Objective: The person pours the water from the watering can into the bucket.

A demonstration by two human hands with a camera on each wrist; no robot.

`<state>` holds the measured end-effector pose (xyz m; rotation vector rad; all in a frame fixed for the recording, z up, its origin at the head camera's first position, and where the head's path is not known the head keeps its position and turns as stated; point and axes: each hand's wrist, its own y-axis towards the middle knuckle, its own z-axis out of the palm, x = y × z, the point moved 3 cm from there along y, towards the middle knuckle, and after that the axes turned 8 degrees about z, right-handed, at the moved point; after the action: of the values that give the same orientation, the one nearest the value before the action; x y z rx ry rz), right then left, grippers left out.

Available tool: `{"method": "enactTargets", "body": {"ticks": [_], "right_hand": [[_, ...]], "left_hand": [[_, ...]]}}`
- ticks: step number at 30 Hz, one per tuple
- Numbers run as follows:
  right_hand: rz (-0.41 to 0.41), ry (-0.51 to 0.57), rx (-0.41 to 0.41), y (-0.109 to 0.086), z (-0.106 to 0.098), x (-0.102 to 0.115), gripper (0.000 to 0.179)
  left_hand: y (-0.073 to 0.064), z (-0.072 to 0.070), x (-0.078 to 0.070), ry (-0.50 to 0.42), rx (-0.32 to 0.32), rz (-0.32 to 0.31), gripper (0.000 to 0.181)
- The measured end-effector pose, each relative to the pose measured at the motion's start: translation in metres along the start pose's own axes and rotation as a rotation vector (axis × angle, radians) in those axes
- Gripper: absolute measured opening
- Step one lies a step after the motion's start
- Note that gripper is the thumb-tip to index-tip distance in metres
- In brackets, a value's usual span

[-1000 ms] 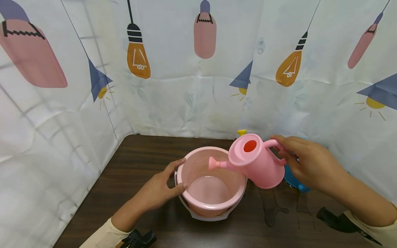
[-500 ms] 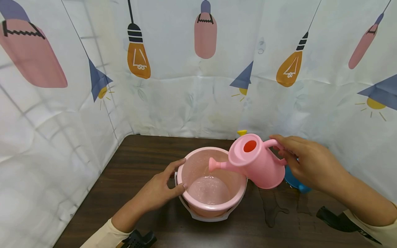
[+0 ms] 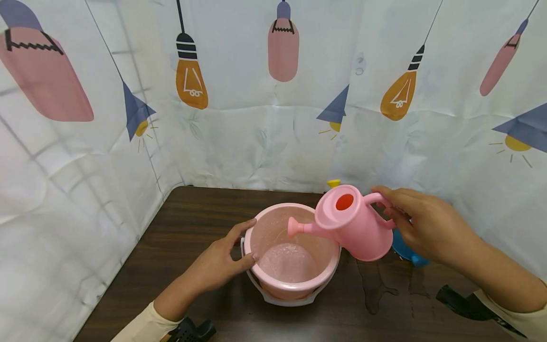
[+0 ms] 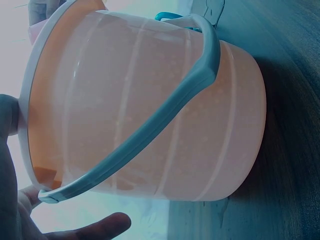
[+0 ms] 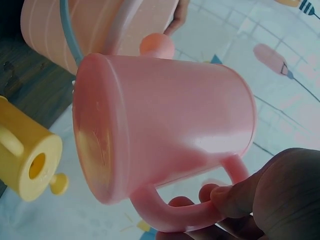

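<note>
In the head view my right hand (image 3: 423,223) grips the loop handle of a pink toy watering can (image 3: 363,232), tilted toward the left. Its spout head (image 3: 294,227) hangs over a pink bucket (image 3: 290,286), and thin streams of water fall inside. Rippled water (image 3: 287,262) covers the bucket's bottom. My left hand (image 3: 213,263) holds the bucket's left rim, thumb and a fingertip over the edge; in the left wrist view one finger (image 4: 107,226) sticks out apart from the bucket. The right wrist view shows fingers and thumb wrapped round the can's handle (image 5: 180,217).
Behind the pink can stand a yellow watering can (image 5: 30,155) and a blue object (image 3: 408,249), mostly hidden. Spilled water (image 3: 376,287) lies on the dark wooden table (image 3: 205,209) right of the bucket. The bucket's pale handle (image 3: 288,301) hangs down. A printed curtain (image 3: 239,142) closes off the back and left.
The water surface in the bucket was smooth one second ago; now it is rippled, with water falling from the spout. Both hands, the can and the bucket have stayed almost still.
</note>
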<state>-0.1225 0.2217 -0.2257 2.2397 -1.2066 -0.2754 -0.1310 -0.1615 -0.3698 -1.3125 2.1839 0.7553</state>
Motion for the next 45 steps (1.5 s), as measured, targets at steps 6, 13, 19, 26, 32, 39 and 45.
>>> {"method": "enactTargets", "body": {"ticks": [6, 13, 19, 26, 32, 39, 45], "right_hand": [[-0.003, 0.006, -0.007, -0.0007, 0.0012, -0.0019, 0.055], [-0.025, 0.009, -0.008, -0.0001, -0.0001, -0.0003, 0.054], [-0.022, 0.001, 0.003, 0.0008, -0.0012, 0.0010, 0.052], [-0.020, -0.001, 0.002, 0.0010, -0.0015, 0.0009, 0.051], [-0.022, 0.002, 0.006, 0.0012, -0.0016, 0.0009, 0.050], [-0.022, -0.004, 0.008, 0.0015, -0.0023, 0.0011, 0.048], [-0.017, -0.012, 0.016, 0.0019, -0.0028, 0.0014, 0.046]], "left_hand": [[0.0002, 0.0002, -0.0001, -0.005, 0.004, -0.007, 0.075], [0.0005, 0.0006, 0.0016, -0.015, 0.004, -0.015, 0.077], [0.0009, 0.0002, 0.0007, -0.007, 0.012, -0.012, 0.076], [0.0014, -0.0008, -0.0007, 0.003, 0.014, -0.011, 0.075], [0.0013, -0.0006, -0.0005, 0.004, 0.018, -0.014, 0.075], [0.0011, -0.0003, 0.0000, -0.002, 0.021, -0.016, 0.075], [0.0008, 0.0002, 0.0001, -0.004, 0.018, -0.012, 0.075]]}}
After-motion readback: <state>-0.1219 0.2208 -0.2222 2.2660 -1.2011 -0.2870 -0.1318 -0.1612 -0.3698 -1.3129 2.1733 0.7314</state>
